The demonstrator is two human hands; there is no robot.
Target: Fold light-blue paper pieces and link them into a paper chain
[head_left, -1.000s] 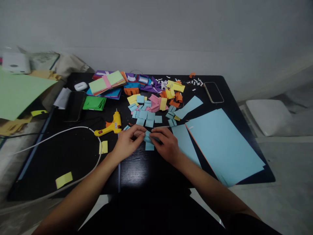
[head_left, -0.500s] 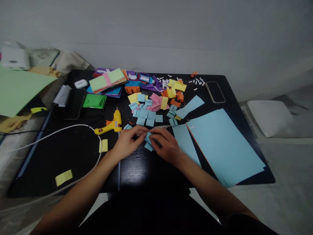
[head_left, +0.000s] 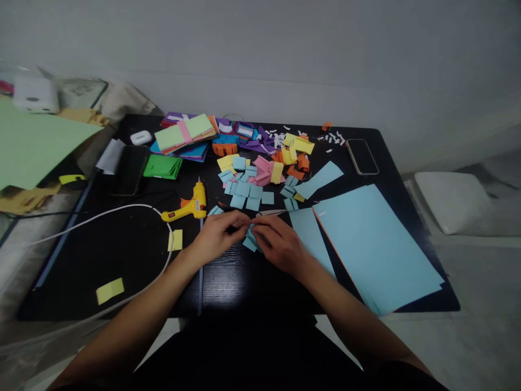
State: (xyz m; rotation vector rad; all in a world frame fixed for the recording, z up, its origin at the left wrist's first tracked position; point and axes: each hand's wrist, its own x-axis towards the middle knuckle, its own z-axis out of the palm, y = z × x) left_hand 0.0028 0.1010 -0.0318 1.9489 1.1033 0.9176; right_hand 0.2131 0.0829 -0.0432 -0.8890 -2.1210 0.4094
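Between fingertips (head_left: pixel 258 220), seemingly, blue paper (head_left: pixel 251 242)

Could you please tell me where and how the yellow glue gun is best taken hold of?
Probably by the handle of the yellow glue gun, with the left hand coming from the person's left. It lies on its side, handle pointing left and nozzle toward the far edge of the table, so this grip avoids the tip.
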